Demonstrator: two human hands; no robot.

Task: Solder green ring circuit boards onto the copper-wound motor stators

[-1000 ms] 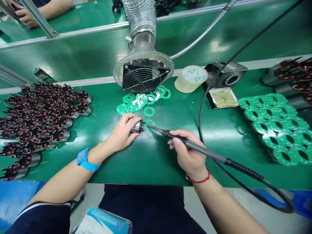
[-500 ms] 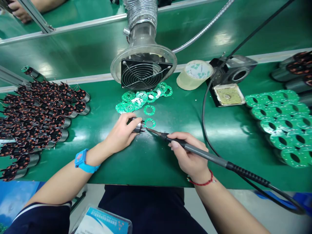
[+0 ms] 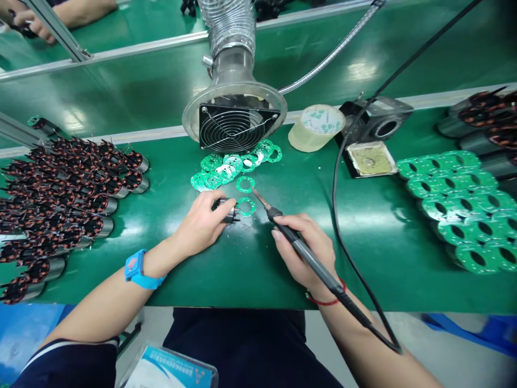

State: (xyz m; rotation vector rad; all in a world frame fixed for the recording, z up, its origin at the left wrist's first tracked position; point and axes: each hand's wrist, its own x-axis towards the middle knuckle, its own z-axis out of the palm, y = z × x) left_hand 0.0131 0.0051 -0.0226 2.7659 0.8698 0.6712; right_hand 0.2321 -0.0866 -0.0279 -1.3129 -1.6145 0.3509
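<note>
My left hand [image 3: 205, 218] is closed around a small motor stator [image 3: 229, 211] lying on its side, its wired end facing right. Just right of that end lies a green ring-shaped circuit board [image 3: 246, 207], and a second ring board [image 3: 245, 184] lies behind it. My right hand [image 3: 305, 248] grips a soldering iron [image 3: 297, 242] by its black handle. The iron's tip points up and left, close to the second ring board; whether it touches the board I cannot tell. A pile of loose green ring boards [image 3: 220, 171] sits behind my left hand.
A fume extractor [image 3: 235, 126] hangs over the pile. Many wired stators [image 3: 81, 199] stand at left. At right are a tape roll [image 3: 317, 128], an iron stand with sponge [image 3: 371, 160] and rows of board-topped parts [image 3: 466, 205]. Another person's hand [image 3: 34, 24] shows beyond the partition.
The soldering iron's tip has moved away from the stator's wired end, up and right, and the handle has turned steeper. My left hand keeps its hold on the stator.
</note>
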